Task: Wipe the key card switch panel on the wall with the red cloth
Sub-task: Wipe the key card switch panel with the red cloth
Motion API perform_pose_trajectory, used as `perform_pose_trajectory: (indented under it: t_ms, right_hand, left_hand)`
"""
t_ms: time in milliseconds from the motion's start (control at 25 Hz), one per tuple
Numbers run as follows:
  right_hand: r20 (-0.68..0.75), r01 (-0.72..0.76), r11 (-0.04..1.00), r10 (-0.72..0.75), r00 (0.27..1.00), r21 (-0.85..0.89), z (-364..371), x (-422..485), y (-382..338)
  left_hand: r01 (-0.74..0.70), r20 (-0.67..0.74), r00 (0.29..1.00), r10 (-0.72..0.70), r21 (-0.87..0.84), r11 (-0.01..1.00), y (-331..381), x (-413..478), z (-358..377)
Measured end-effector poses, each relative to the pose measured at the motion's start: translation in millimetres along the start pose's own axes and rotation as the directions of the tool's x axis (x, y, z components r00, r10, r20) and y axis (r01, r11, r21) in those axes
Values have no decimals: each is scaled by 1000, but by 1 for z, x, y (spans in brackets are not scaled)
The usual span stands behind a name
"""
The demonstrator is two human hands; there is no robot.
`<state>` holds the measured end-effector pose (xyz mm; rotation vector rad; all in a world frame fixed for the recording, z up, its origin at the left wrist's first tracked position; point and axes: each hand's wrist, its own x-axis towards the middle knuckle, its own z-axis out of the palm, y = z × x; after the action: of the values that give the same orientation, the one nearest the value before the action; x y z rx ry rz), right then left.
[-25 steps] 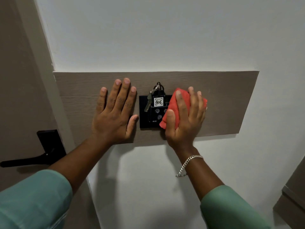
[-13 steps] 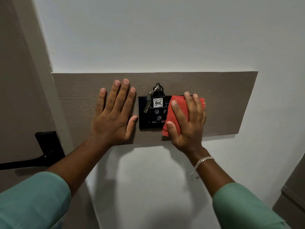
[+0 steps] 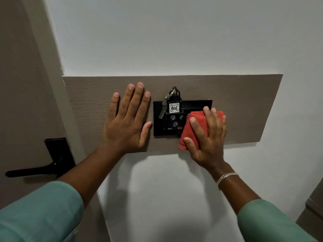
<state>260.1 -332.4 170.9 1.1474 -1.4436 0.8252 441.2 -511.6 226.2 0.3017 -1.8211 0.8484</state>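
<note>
My left hand (image 3: 128, 123) lay flat, fingers spread, on the board (image 3: 244, 105). My right hand (image 3: 208, 137) pressed the cloth (image 3: 189, 130) against the switch panel's (image 3: 194, 105) lower right corner, fingers clamped over it.

— Where is the left hand (image 3: 128, 119)?
— Flat and open, palm pressed forward, four fingers (image 3: 134, 100) together pointing up, thumb spread out to the right. The forearm runs down and to the left into a green sleeve (image 3: 40, 213).
— And the right hand (image 3: 207, 135)?
— Also palm forward, but curled a little, fingers spread over a red cloth (image 3: 190, 130) that it presses under the palm; the thumb lies along the cloth's lower left edge. The wrist bends, a silver bracelet (image 3: 226, 177) sits on it, and the forearm slants down to the right into its own green sleeve.
</note>
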Motion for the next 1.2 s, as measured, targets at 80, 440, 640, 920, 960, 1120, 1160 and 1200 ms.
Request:
perform_pose_trajectory:
  t_ms: [80, 440, 640, 920, 960, 1120, 1160, 1200]
  right_hand:
    - [-14, -14, 1000, 14, 1000, 5, -1, 5, 10]
    - [-22, 9, 1000, -8, 1000, 25, 0, 10, -3]
    - [-78, -151, 987, 154, 985, 47, 1, 28, -3]
    - [43, 95, 995, -95, 995, -12, -3, 10, 6]
    - [64, 121, 992, -119, 991, -30, -5, 6, 12]
    - [24, -1, 1000, 2, 1000, -11, -4, 8, 8]
    - [-9, -56, 998, 56, 998, 10, -1, 13, 0]
    - [-37, -124, 992, 126, 991, 34, 2, 17, -9]
  left_hand:
    - [3, -7, 1000, -3, -2, 1000, 0, 1, 1]
    - [9, 4, 1000, -9, -12, 1000, 0, 1, 1]
    - [5, 3, 1000, -5, -5, 1000, -1, 1, 2]
    - [3, 17, 1000, -2, -9, 1000, -1, 1, 0]
    - [1, 14, 1000, -1, -3, 1000, -1, 1, 0]
    - [0, 3, 1000, 0, -12, 1000, 1, 1, 0]
    - [-4, 4, 1000, 4, -5, 1000, 0, 1, 2]
    - [-4, 10, 1000, 4, -5, 1000, 0, 0, 3]
